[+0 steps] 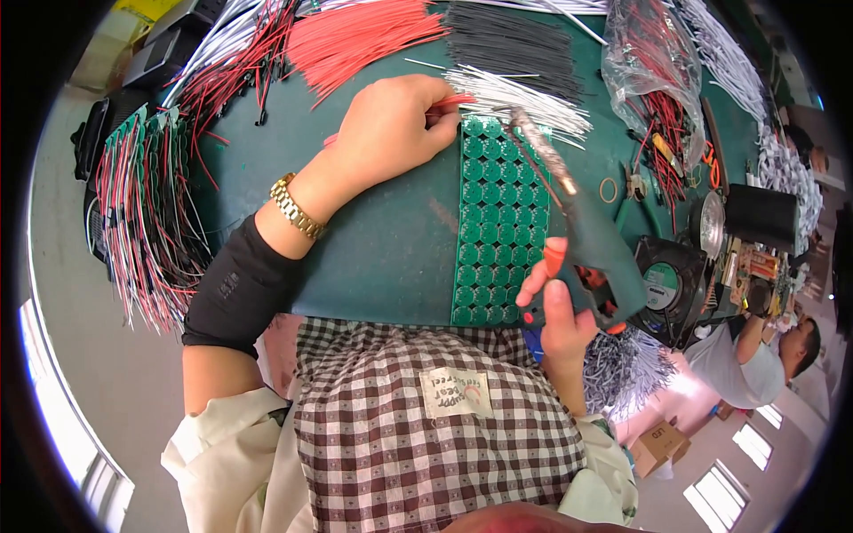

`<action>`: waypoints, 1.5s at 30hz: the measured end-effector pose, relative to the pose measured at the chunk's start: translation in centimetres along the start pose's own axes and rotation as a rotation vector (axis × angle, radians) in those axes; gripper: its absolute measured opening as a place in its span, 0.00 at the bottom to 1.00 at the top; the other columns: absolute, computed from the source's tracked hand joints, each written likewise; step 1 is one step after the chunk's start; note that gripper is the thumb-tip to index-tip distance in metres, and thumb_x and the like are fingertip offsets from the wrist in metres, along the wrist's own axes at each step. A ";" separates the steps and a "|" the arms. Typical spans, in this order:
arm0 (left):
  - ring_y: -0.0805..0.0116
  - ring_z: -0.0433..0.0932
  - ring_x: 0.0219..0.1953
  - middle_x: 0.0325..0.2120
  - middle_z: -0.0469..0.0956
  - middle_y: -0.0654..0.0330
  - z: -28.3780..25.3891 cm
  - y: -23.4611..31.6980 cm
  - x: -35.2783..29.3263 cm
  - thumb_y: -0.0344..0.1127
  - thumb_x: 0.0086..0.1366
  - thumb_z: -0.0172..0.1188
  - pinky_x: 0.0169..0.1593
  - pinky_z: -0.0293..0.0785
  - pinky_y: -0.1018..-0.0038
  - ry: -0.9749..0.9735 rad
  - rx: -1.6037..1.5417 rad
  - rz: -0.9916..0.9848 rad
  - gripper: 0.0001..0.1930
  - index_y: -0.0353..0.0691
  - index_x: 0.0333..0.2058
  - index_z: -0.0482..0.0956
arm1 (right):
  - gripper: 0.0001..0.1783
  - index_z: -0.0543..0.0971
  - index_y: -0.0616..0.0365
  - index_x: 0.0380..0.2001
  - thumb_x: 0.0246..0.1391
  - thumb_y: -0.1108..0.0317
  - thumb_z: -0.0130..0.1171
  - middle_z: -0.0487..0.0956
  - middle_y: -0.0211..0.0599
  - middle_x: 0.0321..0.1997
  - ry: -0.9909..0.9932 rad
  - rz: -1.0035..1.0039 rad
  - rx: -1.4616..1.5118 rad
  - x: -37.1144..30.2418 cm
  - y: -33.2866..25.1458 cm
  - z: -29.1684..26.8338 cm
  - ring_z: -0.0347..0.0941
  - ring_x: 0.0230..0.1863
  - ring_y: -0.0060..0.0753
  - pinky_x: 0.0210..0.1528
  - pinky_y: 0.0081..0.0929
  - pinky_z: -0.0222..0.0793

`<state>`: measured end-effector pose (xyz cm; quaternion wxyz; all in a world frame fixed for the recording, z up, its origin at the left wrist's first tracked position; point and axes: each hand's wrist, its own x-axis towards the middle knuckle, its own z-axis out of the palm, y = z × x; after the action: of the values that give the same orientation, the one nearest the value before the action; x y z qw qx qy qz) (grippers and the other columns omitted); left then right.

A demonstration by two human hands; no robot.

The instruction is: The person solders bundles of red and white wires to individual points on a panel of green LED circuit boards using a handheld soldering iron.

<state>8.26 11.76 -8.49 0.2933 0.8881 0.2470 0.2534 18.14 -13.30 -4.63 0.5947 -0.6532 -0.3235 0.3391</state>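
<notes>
My left hand (391, 124) is closed around a small bunch of red wires (458, 100), whose ends stick out past the fingertips near the upper left corner of a green circuit board panel (503, 222). The panel carries rows of round boards and lies flat on the table. My right hand (562, 315) grips a dark green soldering gun (609, 244) with a finger on its orange-red trigger. Its metal nozzle slants up and left over the panel, and the tip is by the top row, close to the red wires. I cannot tell whether the tip touches.
Beyond the panel lie white wires (524, 98), black wires (511, 49) and red wires (364, 40). Finished-looking wired boards (147, 204) hang at the left edge. Right of the gun are green-handled pliers (638, 200), a fan (665, 289) and a plastic bag (653, 62). Another person (751, 360) sits far right.
</notes>
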 end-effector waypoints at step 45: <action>0.55 0.75 0.21 0.17 0.75 0.56 -0.3 2.7 -2.2 0.34 0.50 0.58 0.27 0.70 0.66 0.049 -0.036 -0.180 0.05 0.39 0.25 0.77 | 0.26 0.62 0.69 0.54 0.56 0.64 0.52 0.72 0.39 0.29 -0.185 -0.036 0.079 -1.7 1.0 -1.7 0.68 0.27 0.28 0.30 0.26 0.69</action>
<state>7.16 8.69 -7.23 0.3247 0.8504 0.3285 0.2519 18.60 -15.74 -5.39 0.5936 -0.5893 -0.3752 0.3995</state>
